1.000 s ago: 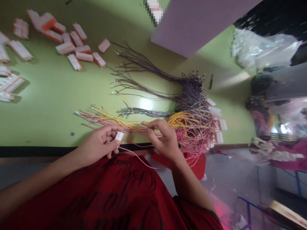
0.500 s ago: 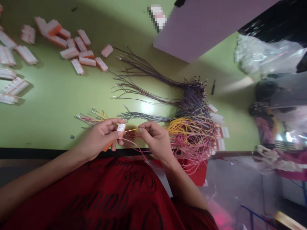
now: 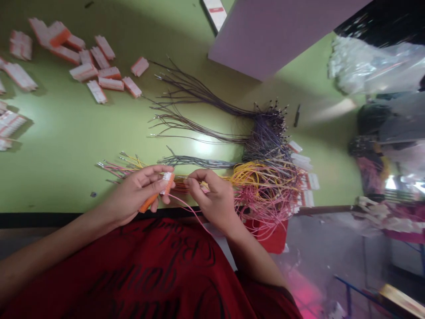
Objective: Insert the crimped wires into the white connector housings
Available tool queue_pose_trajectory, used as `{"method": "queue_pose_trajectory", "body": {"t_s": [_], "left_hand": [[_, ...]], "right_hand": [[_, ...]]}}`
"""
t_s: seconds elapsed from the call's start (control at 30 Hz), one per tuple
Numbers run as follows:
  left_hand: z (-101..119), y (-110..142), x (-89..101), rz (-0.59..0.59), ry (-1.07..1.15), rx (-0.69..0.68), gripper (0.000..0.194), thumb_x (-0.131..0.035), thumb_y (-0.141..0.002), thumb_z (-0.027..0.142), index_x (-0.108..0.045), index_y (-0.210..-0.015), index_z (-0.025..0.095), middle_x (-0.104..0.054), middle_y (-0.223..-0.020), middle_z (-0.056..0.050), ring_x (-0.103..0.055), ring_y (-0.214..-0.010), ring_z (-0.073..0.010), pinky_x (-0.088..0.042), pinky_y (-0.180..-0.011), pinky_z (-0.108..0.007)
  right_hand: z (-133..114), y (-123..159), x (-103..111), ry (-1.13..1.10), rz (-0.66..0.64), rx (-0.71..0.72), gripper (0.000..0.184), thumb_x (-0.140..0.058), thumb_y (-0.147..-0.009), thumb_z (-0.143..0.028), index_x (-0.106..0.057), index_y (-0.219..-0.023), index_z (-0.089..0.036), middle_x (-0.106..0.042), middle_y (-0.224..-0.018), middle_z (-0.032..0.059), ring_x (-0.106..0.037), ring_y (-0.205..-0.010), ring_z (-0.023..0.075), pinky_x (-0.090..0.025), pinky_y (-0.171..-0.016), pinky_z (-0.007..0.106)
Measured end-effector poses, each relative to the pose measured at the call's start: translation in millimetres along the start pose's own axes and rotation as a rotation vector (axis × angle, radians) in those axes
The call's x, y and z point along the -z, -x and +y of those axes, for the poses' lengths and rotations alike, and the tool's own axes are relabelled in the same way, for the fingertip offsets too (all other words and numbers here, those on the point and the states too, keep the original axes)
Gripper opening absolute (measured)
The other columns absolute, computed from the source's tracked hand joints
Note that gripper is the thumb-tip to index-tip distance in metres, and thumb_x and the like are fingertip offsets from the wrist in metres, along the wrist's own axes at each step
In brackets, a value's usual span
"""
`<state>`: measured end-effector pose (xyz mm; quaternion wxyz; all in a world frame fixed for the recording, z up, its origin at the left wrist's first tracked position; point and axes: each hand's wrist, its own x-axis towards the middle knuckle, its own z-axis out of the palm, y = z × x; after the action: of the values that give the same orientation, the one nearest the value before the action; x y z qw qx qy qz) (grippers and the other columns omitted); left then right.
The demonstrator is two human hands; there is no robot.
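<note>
White-and-orange plastic connector block (image 3: 167, 183), left of frame centre, pinched in left hand (image 3: 133, 195); long axis apparently sloping lower left. Right hand (image 3: 213, 196) just rightward, fingertips closed, seemingly on thin pale wire tip (image 3: 179, 177).

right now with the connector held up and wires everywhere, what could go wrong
The pink wire hangs in a loose curve from the connector, so it might snag or get tugged. The left hand covers part of the connector, so a slot could be misjudged. The heap of pink and yellow wires looks tangled beside the right hand; pulling one could drag others along.
</note>
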<state>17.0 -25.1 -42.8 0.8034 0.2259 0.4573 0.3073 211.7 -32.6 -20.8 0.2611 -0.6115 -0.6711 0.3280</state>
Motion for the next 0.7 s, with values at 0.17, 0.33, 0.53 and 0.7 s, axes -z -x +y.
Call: {"method": "queue_pose_trajectory", "body": {"t_s": [0.17,0.33,0.53,0.7], "left_hand": [[-1,1,-0.6,-0.026,-0.015,-0.003,0.036,-0.079,-0.078,0.029,-0.064,-0.108,0.018,-0.068,-0.073,0.000,-0.062,-0.055,-0.0123,-0.043,-0.039,-0.016],[-1,1,-2.9,-0.025,-0.042,-0.007,0.036,-0.079,-0.078,0.031,-0.064,-0.108,0.016,-0.069,-0.077,-0.001,-0.064,-0.058,-0.0129,-0.044,-0.039,-0.017],[2,-2,-6.0,-0.020,-0.083,-0.010,0.036,-0.077,-0.078,0.032,-0.065,-0.106,0.015,-0.066,-0.072,-0.001,-0.061,-0.055,-0.0127,-0.043,-0.039,-0.018],[-1,-3,-5.9,-0.031,-0.132,-0.016,0.036,-0.076,-0.077,0.033,-0.068,-0.107,0.016,-0.067,-0.073,-0.002,-0.063,-0.057,-0.0142,-0.043,-0.039,-0.019]], "right_hand": [[-3,-2,-6,-0.068,-0.043,-0.058,0.014,-0.054,-0.088,-0.023,-0.066,-0.080,-0.021,-0.072,-0.073,0.0005,-0.064,-0.064,0.0130,-0.047,-0.057,0.023],[-3,-1,-7,-0.018,-0.014,-0.040,0.014,-0.056,-0.087,-0.023,-0.063,-0.074,-0.022,-0.070,-0.068,0.0000,-0.062,-0.061,0.0132,-0.045,-0.057,0.025],[-2,1,-14,0.074,-0.006,-0.037,0.022,-0.059,-0.089,-0.027,-0.059,-0.067,-0.023,-0.068,-0.065,0.0015,-0.058,-0.059,0.0145,-0.042,-0.059,0.027],[1,4,-24,0.003,-0.026,-0.021,0.017,-0.057,-0.091,-0.028,-0.066,-0.077,-0.024,-0.071,-0.069,0.0015,-0.061,-0.061,0.0144,-0.045,-0.060,0.026]]}}
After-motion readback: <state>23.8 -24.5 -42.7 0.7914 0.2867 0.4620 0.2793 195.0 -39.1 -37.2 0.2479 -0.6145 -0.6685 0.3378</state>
